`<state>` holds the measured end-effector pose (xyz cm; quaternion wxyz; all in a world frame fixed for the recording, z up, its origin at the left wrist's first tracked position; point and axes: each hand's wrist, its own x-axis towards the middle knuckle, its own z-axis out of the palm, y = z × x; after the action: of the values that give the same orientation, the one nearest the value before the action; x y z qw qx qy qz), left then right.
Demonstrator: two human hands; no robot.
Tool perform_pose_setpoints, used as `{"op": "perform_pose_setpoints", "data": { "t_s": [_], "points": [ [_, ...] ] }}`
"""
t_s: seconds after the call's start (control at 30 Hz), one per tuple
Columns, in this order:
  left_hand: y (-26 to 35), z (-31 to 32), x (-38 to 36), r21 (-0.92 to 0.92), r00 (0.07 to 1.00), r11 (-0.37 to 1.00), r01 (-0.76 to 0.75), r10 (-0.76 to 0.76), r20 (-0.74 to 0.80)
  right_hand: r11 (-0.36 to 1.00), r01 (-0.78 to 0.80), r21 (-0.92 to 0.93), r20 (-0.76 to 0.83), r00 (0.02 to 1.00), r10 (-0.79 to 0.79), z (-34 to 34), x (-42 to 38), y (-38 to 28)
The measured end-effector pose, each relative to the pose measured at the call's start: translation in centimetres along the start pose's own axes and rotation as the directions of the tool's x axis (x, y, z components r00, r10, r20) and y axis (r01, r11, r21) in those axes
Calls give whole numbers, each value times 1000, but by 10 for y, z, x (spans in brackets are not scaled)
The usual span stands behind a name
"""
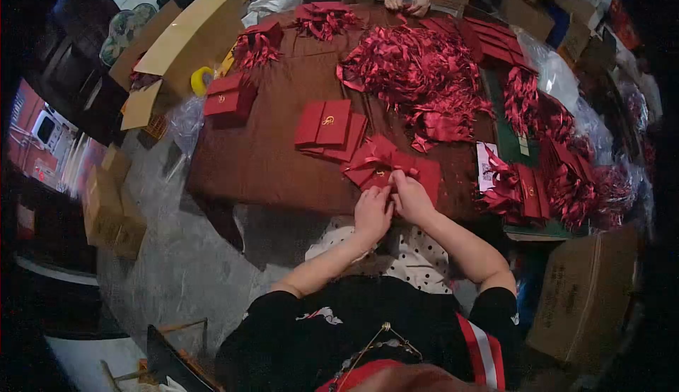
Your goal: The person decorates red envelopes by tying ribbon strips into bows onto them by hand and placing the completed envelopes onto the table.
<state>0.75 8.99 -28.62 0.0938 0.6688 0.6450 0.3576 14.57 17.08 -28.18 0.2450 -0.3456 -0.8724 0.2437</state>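
At the near edge of the table, my left hand (373,212) and my right hand (411,197) come together over a red gift envelope (369,174) with a small gold emblem. A shiny red ribbon (382,159) crosses its front. Both hands are closed, fingers bent and pinched on the ribbon, though the fingertips partly hide it. More red card (428,171) shows under and right of my right hand. Just beyond, to the left, lies a short stack of red envelopes (324,123) with gold emblems.
A large heap of red ribbons (417,67) covers the table's far middle. Ribboned bundles (530,194) lie on the right, and a red envelope stack (230,98) on the left. Another person's hands (407,3) work at the far edge. Cardboard boxes (587,293) stand around the table.
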Motion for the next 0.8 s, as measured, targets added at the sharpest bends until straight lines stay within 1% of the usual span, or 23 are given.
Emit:
{"op": "perform_pose_setpoints", "data": {
  "t_s": [0.03,0.07,0.1,0.17,0.2,0.23,0.27,0.33,0.37,0.4,0.43,0.47,0.5,0.57,0.63,0.67,0.7,0.73,0.77,0.8],
  "points": [
    [-1,-2,1,-43,999,999,29,-29,15,999,-22,27,-22,999,23,-1,1,-1],
    [-3,-6,1,-116,1000,993,16,-13,19,997,-8,75,-66,998,13,-7,-2,-1],
    [-4,-3,1,-116,1000,993,27,-26,10,997,0,75,-54,999,4,-10,-4,-3],
    [-12,-2,2,-152,1000,988,17,-18,-4,969,-101,227,-85,989,123,-9,-5,-5],
    [-7,-7,4,-122,992,987,102,-92,91,965,-84,250,-145,982,123,-1,-7,2],
    [-13,3,1,-193,998,980,56,-62,-22,945,-182,273,-111,969,219,-10,-6,-11],
    [-13,5,0,-173,999,984,36,-42,-31,895,-233,380,-72,957,280,-7,-8,-8],
    [-12,5,3,-181,995,979,97,-93,31,940,-207,271,-131,960,249,-9,-4,-13],
    [-11,4,2,-213,995,972,99,-96,23,946,-155,286,-143,969,202,-5,-6,-13],
    [-10,1,4,-221,989,964,150,-141,53,946,-117,301,-162,972,172,-1,-8,-11],
    [-11,0,5,-234,979,952,196,-178,94,949,-91,301,-145,979,140,2,-7,-10],
    [-10,1,3,-223,983,958,183,-177,45,971,-50,235,-171,981,92,5,-7,-9],
    [-11,0,4,-221,982,957,187,-185,31,986,-16,168,-199,979,50,8,-8,-8],
    [-10,1,4,-309,974,923,228,-221,60,982,24,188,-189,982,12,15,-11,6],
    [-12,3,4,-309,975,925,221,-215,54,945,-72,318,-197,970,140,18,-12,-4],
    [-13,6,1,-332,982,926,183,-190,10,916,-114,384,-194,960,200,19,-13,-5],
    [-13,10,1,-304,979,931,200,-203,21,895,-78,439,-196,964,180,17,-12,-6],
    [-13,12,2,-276,976,937,215,-215,32,897,-74,436,-199,964,177,18,-11,-6],
    [-16,20,-1,-296,983,942,160,-178,-33,893,-62,445,-238,953,185,21,-12,-5],
    [-15,16,-1,-290,988,946,143,-156,-22,890,-51,454,-276,941,195,24,-14,-3]
  ]
}}
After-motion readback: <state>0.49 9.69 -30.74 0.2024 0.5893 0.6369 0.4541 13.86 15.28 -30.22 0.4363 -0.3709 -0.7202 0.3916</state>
